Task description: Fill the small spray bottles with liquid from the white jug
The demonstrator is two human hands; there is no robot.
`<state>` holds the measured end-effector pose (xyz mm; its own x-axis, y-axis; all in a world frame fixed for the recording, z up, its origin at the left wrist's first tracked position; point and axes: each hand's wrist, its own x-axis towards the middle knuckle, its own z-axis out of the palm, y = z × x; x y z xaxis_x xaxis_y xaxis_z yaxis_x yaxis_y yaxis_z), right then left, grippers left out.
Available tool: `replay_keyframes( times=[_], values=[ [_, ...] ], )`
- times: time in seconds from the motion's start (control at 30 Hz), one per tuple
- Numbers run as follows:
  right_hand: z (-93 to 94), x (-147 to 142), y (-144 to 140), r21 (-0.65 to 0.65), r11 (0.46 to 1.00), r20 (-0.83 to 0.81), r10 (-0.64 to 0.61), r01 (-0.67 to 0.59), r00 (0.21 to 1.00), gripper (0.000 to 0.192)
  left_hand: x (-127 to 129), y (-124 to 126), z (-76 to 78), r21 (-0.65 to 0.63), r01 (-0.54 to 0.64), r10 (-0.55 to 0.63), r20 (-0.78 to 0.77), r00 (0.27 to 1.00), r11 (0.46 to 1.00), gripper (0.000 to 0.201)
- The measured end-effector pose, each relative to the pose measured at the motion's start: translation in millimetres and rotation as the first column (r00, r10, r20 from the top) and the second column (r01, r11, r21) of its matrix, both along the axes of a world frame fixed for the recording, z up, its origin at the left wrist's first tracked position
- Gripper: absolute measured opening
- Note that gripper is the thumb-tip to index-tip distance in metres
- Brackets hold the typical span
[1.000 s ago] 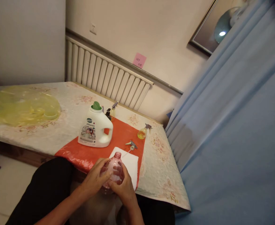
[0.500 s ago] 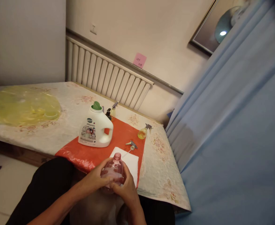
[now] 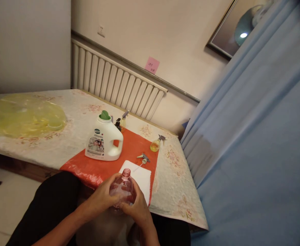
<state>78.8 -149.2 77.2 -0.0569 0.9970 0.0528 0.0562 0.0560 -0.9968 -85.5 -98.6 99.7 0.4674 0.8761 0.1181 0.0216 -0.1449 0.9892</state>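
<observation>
Between my two hands is a pink see-through spray bottle [image 3: 123, 188] without its head, its threaded neck pointing up. My left hand [image 3: 104, 195] wraps its left side, and my right hand [image 3: 139, 205] grips the right side. The bottle is above the near edge of a red plastic sheet [image 3: 137, 143]. Just beyond it, a grey and white spray head [image 3: 144, 159] lies with its tube over a folded white cloth [image 3: 141, 179]. A large white jug [image 3: 105, 143] with a handle stands on the sheet, a green piece [image 3: 104, 115] showing at its mouth.
A small spray bottle with yellow liquid [image 3: 155, 146] stands at the sheet's right edge. More spray bottles [image 3: 123, 122] are behind the jug. A yellow plastic bag [image 3: 24, 114] lies at the left on the flowered cover [image 3: 73, 106]. A blue curtain [image 3: 247, 143] hangs at right.
The pink bottle has shifted slightly to the left and tilted a little, still between both hands. Everything else stays in place.
</observation>
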Motion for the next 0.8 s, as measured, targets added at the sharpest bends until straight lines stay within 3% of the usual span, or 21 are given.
replay_keyframes(
  times=[0.2, 0.43, 0.57, 0.67, 0.8],
  values=[
    [-1.7, -0.2, -0.7, 0.015, 1.0, 0.007, -0.016, 0.016, 1.0, 0.088, 0.8, -0.7, -3.2, -0.009, -0.011, 0.011, 0.002, 1.0, 1.0, 0.05],
    [6.9, -1.1, -0.6, 0.069, 0.996, 0.066, -0.057, 0.052, 0.996, 0.086, -4.9, 5.1, -16.2, -0.064, 0.135, -0.128, 0.108, 0.986, 0.989, 0.07],
    [4.8, -1.0, 0.7, 0.072, 0.997, 0.014, -0.036, 0.035, 0.999, 0.087, -9.8, 11.1, -29.8, -0.108, 0.207, -0.199, 0.083, 0.976, 0.972, 0.084],
    [2.3, -1.4, 2.0, 0.051, 0.998, 0.013, -0.04, 0.039, 0.999, 0.088, -13.0, 15.5, -42.8, -0.109, 0.192, -0.189, 0.035, 0.981, 0.975, 0.084],
    [-0.1, -4.5, 3.2, 0.013, 0.999, 0.025, -0.046, 0.045, 0.999, 0.09, -16.0, 18.5, -54.9, -0.159, 0.223, -0.21, 0.099, 0.973, 0.962, 0.084]
  ],
)
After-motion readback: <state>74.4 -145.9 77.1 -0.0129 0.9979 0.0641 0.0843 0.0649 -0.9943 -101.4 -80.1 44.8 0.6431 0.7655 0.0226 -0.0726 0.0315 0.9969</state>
